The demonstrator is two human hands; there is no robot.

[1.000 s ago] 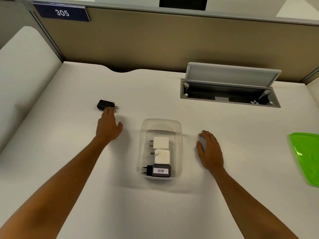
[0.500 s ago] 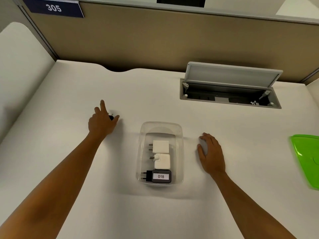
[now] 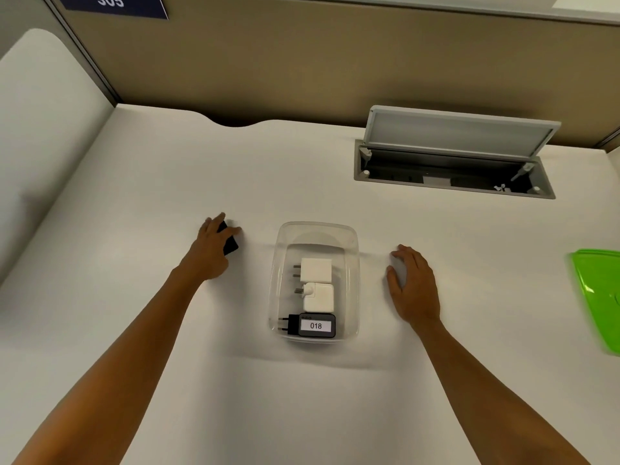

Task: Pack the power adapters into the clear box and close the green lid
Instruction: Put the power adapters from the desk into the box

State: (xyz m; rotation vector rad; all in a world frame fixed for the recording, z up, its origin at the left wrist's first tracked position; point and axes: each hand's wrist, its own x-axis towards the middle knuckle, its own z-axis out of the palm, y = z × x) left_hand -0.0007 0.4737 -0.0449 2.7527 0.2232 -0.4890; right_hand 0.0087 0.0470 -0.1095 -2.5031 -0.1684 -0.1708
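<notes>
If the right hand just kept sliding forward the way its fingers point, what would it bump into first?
Probably nothing soon: the right hand points up the bare desk, beside the clear box. Farther on lies the open cable hatch, though it may pass left of it.

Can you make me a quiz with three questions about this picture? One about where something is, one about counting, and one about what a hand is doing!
1. Where is the green lid?
A. on the box
B. at the desk's right edge
C. under the left hand

2. How many adapters lie inside the clear box?
A. one
B. three
C. five

3. What is the left hand doing?
A. gripping a black adapter
B. lying flat and empty
C. holding the lid

Answers:
1 B, it lies far right, off the box.
2 B, two white and one black labelled 018.
3 A, the fingers wrap the black adapter beside the box.
</notes>
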